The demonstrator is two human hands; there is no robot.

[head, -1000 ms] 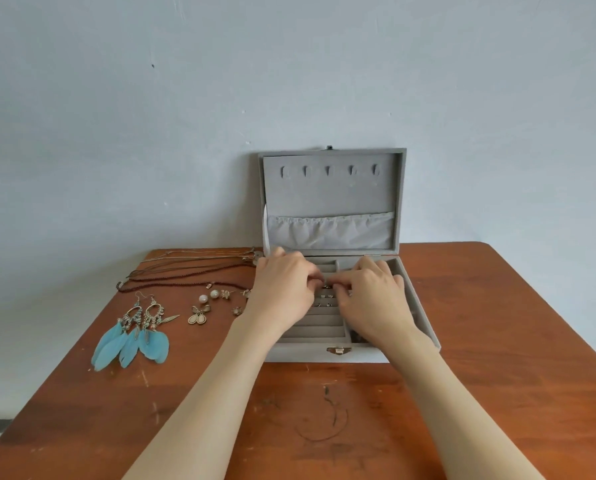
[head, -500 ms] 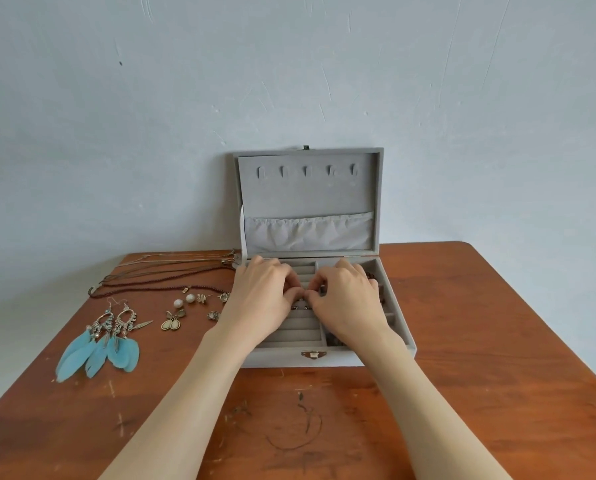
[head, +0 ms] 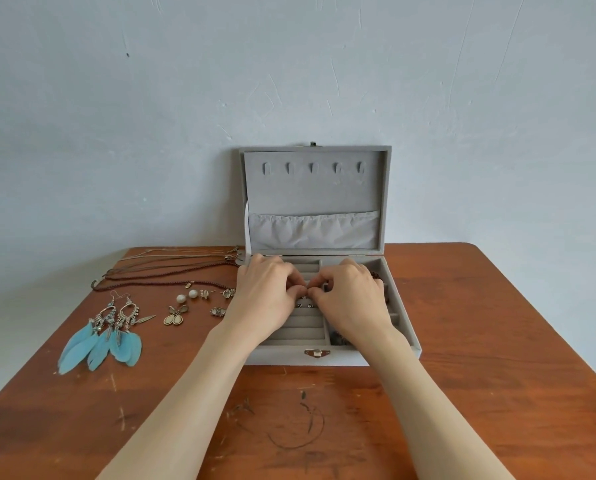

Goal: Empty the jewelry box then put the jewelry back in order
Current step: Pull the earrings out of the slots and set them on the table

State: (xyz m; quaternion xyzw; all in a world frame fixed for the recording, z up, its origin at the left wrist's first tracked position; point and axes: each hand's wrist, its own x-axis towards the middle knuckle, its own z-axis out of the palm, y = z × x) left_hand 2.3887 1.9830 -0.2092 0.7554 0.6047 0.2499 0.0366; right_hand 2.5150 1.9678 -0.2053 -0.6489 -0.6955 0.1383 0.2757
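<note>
Over the ring rolls of the jewelry box [head: 338, 356], something tiny is pinched between left hand [head: 267, 299] and right hand [head: 353, 299]; rings [head: 305, 305] lie just nearer.

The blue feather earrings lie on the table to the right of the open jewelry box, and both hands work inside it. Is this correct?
Not quite. The head view shows the blue feather earrings on the table to the left of the open jewelry box, not the right. The left hand and right hand do work inside it.
</note>
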